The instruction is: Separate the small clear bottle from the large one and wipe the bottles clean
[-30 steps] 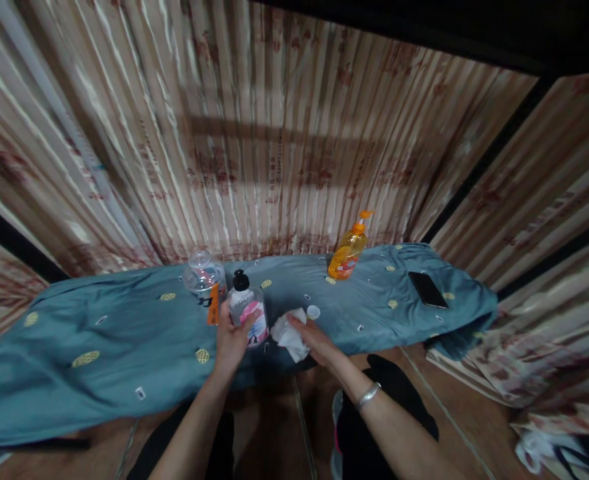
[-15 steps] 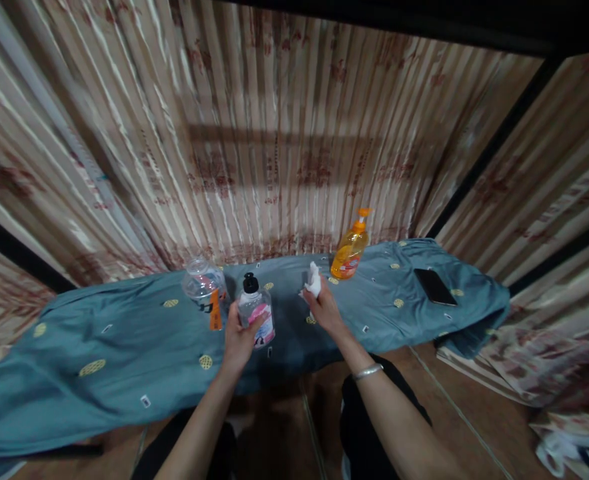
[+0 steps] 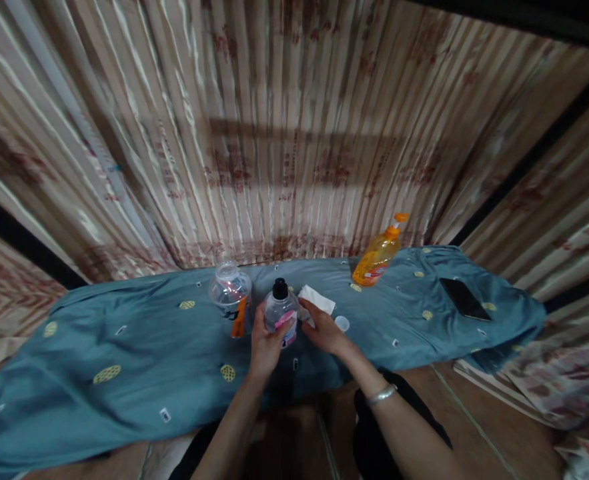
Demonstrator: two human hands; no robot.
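Observation:
My left hand (image 3: 268, 341) is wrapped round a clear bottle (image 3: 281, 308) with a black cap and a pink label, held upright over the teal cloth. Close to the bottle's right side, my right hand (image 3: 323, 329) grips a white tissue (image 3: 319, 300), part of which spreads out behind the fingers. A small white round piece (image 3: 341, 323) lies just right of that hand. To the left of the bottle stands a clear plastic container (image 3: 230, 289) with an orange and black label.
An orange pump bottle (image 3: 377, 260) stands further right, near the back edge. A black phone (image 3: 464, 299) lies at the right end of the teal cloth (image 3: 164, 353). Behind it hangs a pleated patterned curtain (image 3: 294, 167), with dark frame bars at both sides.
My right hand has brought the tissue leftward to the bottle's side, and the tissue is more spread out. The small white round piece now shows. The view has shifted, moving everything rightward in the picture.

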